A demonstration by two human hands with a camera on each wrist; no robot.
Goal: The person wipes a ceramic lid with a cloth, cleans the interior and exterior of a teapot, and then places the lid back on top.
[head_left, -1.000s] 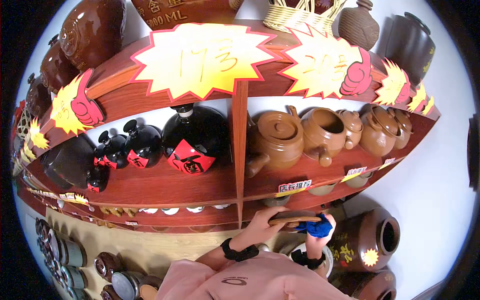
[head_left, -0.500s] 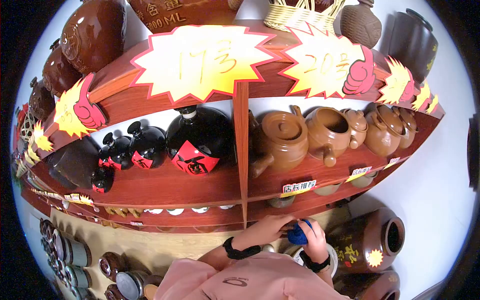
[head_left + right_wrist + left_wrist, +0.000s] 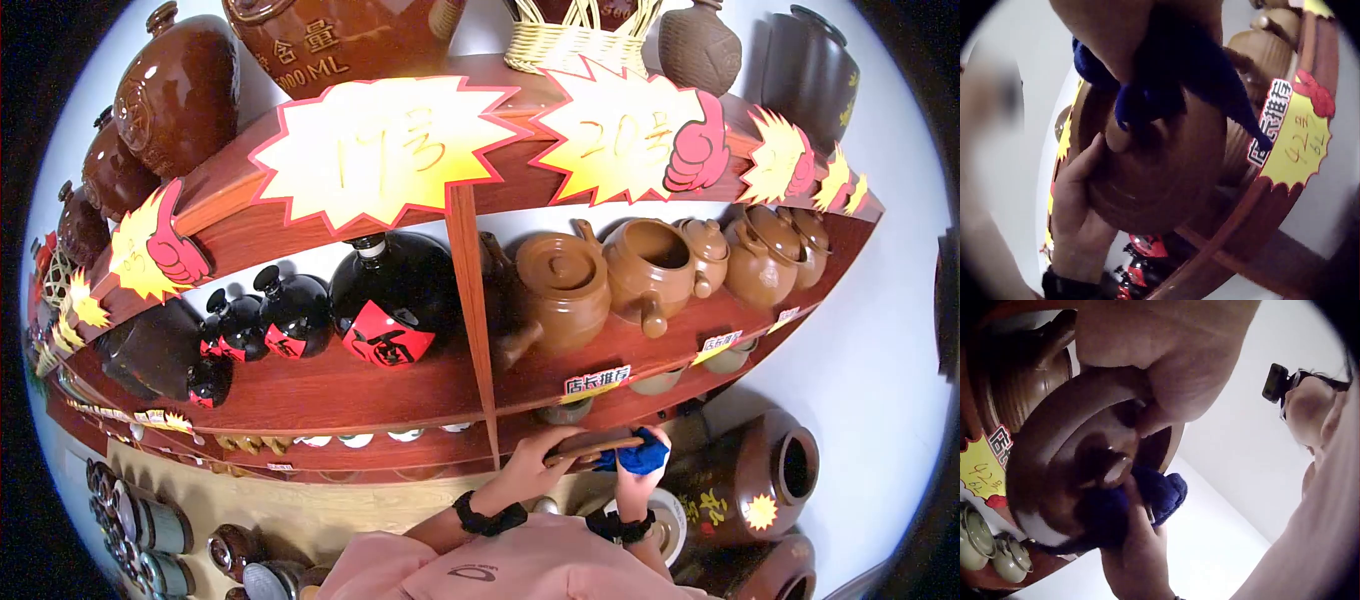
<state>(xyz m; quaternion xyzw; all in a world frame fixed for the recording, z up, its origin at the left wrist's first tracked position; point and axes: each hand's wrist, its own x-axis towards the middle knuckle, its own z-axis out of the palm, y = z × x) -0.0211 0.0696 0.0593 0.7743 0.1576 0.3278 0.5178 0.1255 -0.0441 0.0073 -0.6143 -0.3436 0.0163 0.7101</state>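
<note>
Just in front of a wooden shelf bearing brown clay pots, a person's left hand grips a brown ceramic lid aloft by its rim. The right hand, fingers curled round a bunched blue cloth, holds it against the lid near its knob.

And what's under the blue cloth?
Part of the brown lid lies under the blue cloth; its knob shows at the cloth's edge. The patch directly beneath is covered and cannot be seen.
</note>
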